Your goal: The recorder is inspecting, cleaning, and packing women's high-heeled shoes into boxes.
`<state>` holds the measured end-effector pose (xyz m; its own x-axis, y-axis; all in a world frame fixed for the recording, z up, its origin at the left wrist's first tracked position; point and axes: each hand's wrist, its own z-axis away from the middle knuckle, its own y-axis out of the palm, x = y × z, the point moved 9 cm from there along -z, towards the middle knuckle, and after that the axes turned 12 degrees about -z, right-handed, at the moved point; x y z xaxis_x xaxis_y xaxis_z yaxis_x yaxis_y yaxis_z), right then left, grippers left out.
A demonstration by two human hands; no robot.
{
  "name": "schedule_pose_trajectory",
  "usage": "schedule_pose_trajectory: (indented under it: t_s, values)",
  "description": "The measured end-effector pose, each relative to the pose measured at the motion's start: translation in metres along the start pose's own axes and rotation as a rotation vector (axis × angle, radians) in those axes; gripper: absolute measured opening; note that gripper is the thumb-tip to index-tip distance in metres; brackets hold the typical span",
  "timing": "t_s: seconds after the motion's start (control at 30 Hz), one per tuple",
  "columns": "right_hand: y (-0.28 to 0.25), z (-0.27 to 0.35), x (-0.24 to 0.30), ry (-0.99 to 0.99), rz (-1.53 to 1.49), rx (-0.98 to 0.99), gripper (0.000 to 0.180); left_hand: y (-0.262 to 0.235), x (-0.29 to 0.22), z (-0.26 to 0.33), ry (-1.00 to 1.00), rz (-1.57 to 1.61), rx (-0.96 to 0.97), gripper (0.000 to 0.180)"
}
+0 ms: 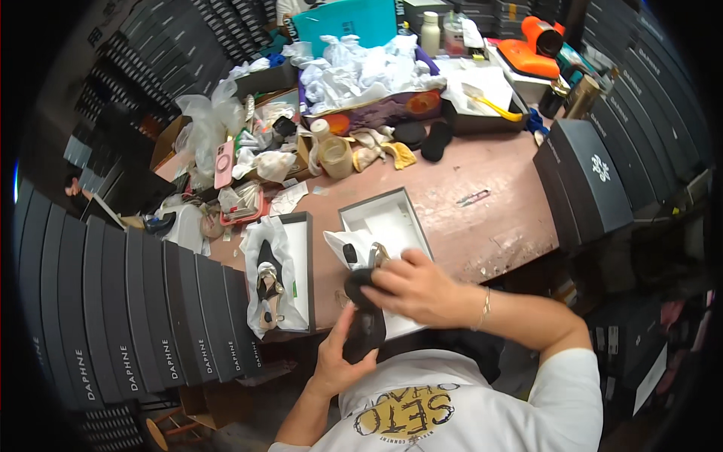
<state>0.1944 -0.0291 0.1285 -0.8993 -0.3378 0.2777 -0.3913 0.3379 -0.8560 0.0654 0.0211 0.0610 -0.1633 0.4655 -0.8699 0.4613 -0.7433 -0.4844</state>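
My left hand [337, 360] is closed round a dark shoe [364, 336] held just above the table's near edge. Over the shoe's upper part, my right hand [414, 290] grips a rounded black pad [360, 288], which seems to touch it; fingers hide part of both. Beyond my hands lies an open shoe box [419, 220] lined with white paper; a shiny strap or buckle [379, 255] shows beside my right fingers. To the left, a second box [303, 271] holds a black shoe with metallic trim [269, 282] on white tissue.
Stacked dark shoe boxes [143, 309] rise on the left, with more [580, 177] on the right. At the back stand a carton of crumpled white paper [369, 75], a jar [334, 156], and an orange tool [531, 53]. A small pen-like tool [473, 198] lies on the table.
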Motion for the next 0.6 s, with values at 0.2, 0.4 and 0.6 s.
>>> schedule_pose_trajectory:
  t_s: [0.2, 0.4, 0.6]
  values:
    - [0.005, 0.053, -0.184, 0.404, 0.147, -0.124, 0.017, -0.001, -0.004, 0.012, 0.024, 0.029, -0.070, 0.084]
    - [0.049, 0.111, -0.238, 0.646, 0.154, -0.170, 0.045, -0.005, -0.008, 0.001, 0.097, -0.176, -0.043, 0.079]
    - [0.047, 0.039, -0.070, 0.293, -0.962, 0.661, 0.070, 0.005, -0.057, 0.003, 0.622, -0.579, 0.270, 0.061]
